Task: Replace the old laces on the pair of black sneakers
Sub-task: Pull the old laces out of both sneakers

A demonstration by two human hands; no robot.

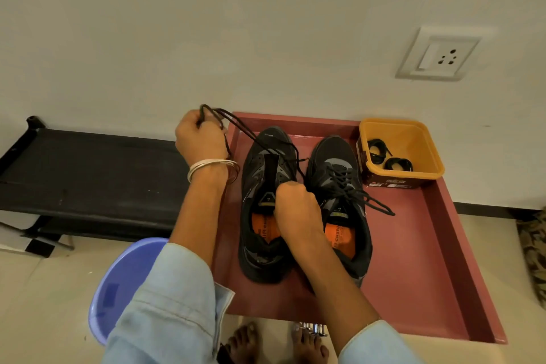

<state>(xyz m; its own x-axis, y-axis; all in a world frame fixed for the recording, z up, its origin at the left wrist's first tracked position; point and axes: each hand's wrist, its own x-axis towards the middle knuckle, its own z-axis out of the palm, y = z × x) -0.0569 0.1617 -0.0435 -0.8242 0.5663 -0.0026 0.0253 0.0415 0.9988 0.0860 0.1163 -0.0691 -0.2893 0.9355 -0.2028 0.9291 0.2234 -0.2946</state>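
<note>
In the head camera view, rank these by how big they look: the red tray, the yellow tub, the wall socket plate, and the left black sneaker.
1. Red tray
2. Left black sneaker
3. Yellow tub and wall socket plate look alike, so no ranking between them.

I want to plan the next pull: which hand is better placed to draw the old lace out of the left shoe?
Probably the left hand: it grips the lace, raised. The right hand steadies the shoe.

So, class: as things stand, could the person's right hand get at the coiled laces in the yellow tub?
Probably yes, once freed. The right hand is busy gripping the left sneaker, but the yellow tub is open-topped and the coiled laces lie uncovered.
</note>
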